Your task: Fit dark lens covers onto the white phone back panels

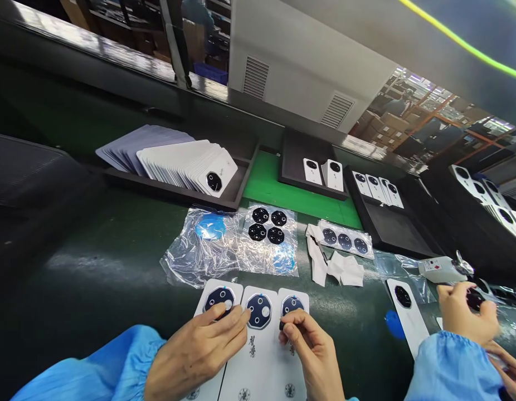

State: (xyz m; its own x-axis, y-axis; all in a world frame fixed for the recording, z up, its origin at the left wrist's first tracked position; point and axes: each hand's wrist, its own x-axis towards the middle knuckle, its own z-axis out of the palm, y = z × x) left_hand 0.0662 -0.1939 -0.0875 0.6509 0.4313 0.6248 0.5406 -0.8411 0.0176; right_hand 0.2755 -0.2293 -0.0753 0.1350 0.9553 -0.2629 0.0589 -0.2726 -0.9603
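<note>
White back covers (258, 356): three side by side, near; all carry lens rings.
Left hand (195, 351): fingers flat on left ring.
Right hand (312, 348): pinching something small, perhaps film, at right ring.
Spare rings (267, 224): four unused, farther off.

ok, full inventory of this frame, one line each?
white back covers: three, side by side under the hands, each with a dark round camera ring
clear film sheet: one, four black rings on it, behind the covers
second film strip: one, three dark rings, to the right
white peeled liners: a few, crumpled, beside the strip
blue round stickers: at least two, on crinkled plastic
black tray: one, holds a fanned stack of white and grey covers
further black trays: several, white covers in them, far right
co-worker's hand: right edge, blue sleeve, holds a small dark part
left hand: fingers on the leftmost cover's ring
right hand: pinching at the rightmost cover's ring
</note>
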